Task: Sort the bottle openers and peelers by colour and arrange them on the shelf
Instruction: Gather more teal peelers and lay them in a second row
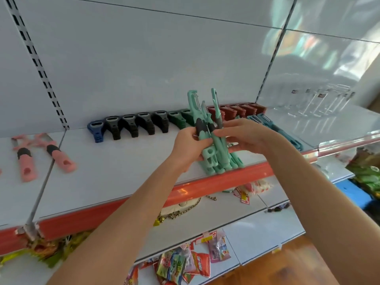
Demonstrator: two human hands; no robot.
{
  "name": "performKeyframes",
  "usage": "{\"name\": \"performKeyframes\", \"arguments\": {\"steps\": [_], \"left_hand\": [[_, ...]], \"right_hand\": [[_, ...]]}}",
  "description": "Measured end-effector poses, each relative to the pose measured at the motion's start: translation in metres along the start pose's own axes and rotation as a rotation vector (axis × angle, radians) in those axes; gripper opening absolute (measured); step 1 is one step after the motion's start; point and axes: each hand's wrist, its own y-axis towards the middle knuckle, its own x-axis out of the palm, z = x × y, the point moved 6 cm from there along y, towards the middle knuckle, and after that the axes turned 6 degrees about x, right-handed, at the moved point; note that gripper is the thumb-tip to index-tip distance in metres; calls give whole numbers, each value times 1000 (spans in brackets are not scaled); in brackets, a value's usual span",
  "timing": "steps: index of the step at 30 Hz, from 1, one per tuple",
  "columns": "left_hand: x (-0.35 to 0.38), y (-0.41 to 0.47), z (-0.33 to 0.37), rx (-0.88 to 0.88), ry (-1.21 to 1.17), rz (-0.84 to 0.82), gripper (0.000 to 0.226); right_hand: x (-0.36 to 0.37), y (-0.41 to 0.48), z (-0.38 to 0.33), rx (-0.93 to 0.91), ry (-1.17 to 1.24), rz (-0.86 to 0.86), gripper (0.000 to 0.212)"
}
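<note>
My left hand (188, 146) grips a bundle of mint-green peelers (213, 159) with black grips, held upright over the shelf (115, 171). My right hand (244, 133) pinches one peeler in the same bundle from the right. Along the back wall stands a row of bottle openers: one blue opener (95, 130), several black openers (136, 125), dark green openers (180, 119) and red-brown openers (236, 111). Teal peelers (277, 128) lie behind my right hand. Two pink peelers (41, 155) lie at the left.
The shelf has an orange front edge (216, 182). Clear glassware (320, 103) stands at the back right. On the lower shelves lie a chain with a bag (181, 208) and several snack packets (185, 266). A slotted upright (39, 64) runs up the back wall.
</note>
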Motion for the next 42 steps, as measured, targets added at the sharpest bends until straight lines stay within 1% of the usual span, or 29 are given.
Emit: {"name": "performKeyframes", "arguments": {"steps": [3,5,8,10,12,15,17,19,22,25,27,28,30,32,36,40,42], "left_hand": [[10,0,-5,-5,-28,48,10],[14,1,-6,11,-44,106,14],[19,2,-1,58,-40,186,16],[21,3,4,98,-47,242,15],[19,3,7,139,-23,310,15],[17,0,6,176,62,383,15],[16,-3,-1,165,119,410,16],[16,-4,-6,132,143,425,17],[16,-2,-13,64,167,423,15],[16,1,-18,-2,236,390,16],[17,2,-20,-37,260,371,16],[17,2,-21,-48,266,365,14],[16,4,-22,-56,298,364,12],[15,5,-22,-52,343,366,13],[13,8,-20,-41,514,364,30],[10,9,-18,-41,692,392,41],[10,10,-16,-16,746,408,38]], "right_hand": [[-6,5,9,7,55,-31,22],[-9,9,9,-21,83,-54,22],[-17,11,3,-100,83,-85,18],[-23,13,-1,-168,81,-110,19],[-25,16,-5,-223,96,-149,20],[-20,23,-5,-258,123,-253,17],[-15,27,3,-247,107,-303,16],[-14,32,11,-222,86,-311,18],[-19,38,21,-171,92,-257,21],[-28,43,28,-127,67,-170,8],[-33,46,31,-124,12,-122,4],[-35,47,32,-125,-16,-95,6],[-40,49,34,-118,-73,-42,17],[-42,49,35,-105,-145,-30,25],[-42,48,42,-93,-295,-5,30],[-45,48,43,-148,-349,76,58],[-45,46,44,-164,-345,101,58]]}}
